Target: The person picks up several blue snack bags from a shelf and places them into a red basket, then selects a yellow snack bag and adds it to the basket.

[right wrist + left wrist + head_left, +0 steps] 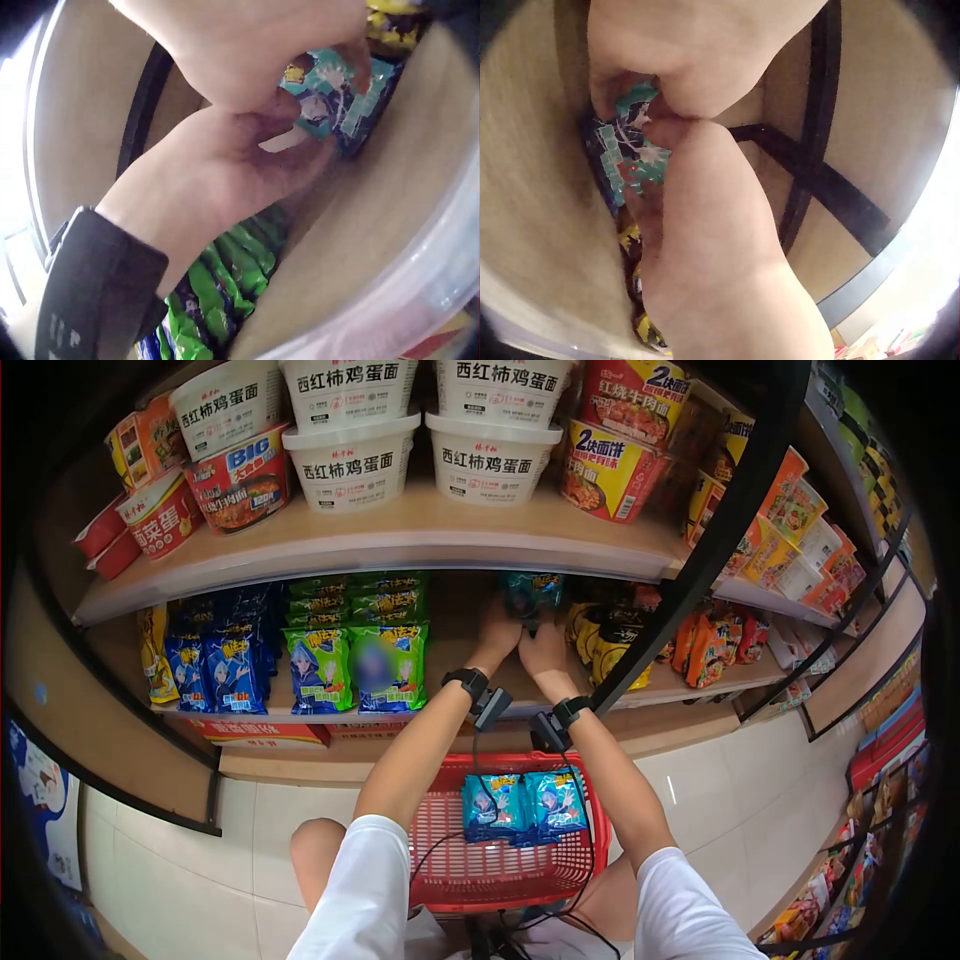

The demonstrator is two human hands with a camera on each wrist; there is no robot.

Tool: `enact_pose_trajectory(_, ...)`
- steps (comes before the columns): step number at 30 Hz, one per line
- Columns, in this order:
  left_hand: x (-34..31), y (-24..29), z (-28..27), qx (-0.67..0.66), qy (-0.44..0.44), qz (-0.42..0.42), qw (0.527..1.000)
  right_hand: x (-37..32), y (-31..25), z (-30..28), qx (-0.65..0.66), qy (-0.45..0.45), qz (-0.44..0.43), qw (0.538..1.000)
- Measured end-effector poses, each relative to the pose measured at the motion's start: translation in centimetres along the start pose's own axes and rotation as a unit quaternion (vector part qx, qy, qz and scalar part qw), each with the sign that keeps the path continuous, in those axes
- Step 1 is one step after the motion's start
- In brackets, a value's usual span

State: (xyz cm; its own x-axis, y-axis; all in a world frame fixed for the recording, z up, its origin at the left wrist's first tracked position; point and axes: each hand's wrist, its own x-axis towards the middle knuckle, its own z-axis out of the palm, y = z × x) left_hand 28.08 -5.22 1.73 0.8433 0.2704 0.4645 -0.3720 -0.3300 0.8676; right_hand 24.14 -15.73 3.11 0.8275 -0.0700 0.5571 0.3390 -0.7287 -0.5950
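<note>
Deep in the lower shelf, a teal snack packet (pixel 533 592) is held between both hands. The left hand (pixel 499 632) grips its left side and the right hand (pixel 541 650) its right side, wrists close together. In the left wrist view the left hand (pixel 667 52) and right hand (pixel 697 195) have fingers curled round the teal packet (pixel 641 142). The right wrist view shows the left hand (pixel 217 165), the right hand (pixel 262 45) and the packet's printed face (pixel 330 97) between their fingers.
A red basket (pixel 440 860) with teal packets (pixel 525 805) stands on the floor below. Green packets (pixel 390 660) and blue packets (pixel 235 670) lie left of the hands, yellow-black packets (pixel 605 645) right. A shelf board (pixel 400 545) with noodle tubs (pixel 350 460) is above; a black post (pixel 700 560) stands right.
</note>
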Motion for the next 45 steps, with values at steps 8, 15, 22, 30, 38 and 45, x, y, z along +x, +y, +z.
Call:
enact_pose_trajectory(8,2.2,-1.7,-0.1,-0.051,-0.155,-0.089,0.983,4.0,4.8,3.7,0.121,-0.185,-0.048,0.974)
enact_pose_trajectory(15,2.5,-3.8,0.8,-0.122,-0.164,-0.062,0.977,2.2,3.7,1.9,0.135,-0.180,-0.026,0.974)
enact_pose_trajectory(22,-12.5,9.4,-10.6,-0.197,-0.162,-0.240,0.937,-5.9,-2.3,-10.6,0.253,-0.282,0.068,0.923)
enact_pose_trajectory(30,-28.0,2.7,-11.6,-0.212,-0.193,-0.545,0.787,-15.5,6.6,-11.2,0.132,-0.448,0.220,0.857)
enact_pose_trajectory(38,-31.2,0.3,-7.8,-0.188,-0.297,-0.514,0.783,-17.3,11.9,-12.8,-0.149,-0.441,0.196,0.863)
enact_pose_trajectory(45,-33.1,-0.3,-5.0,-0.194,-0.343,-0.582,0.711,-18.3,14.2,-11.9,-0.245,-0.531,0.195,0.788)
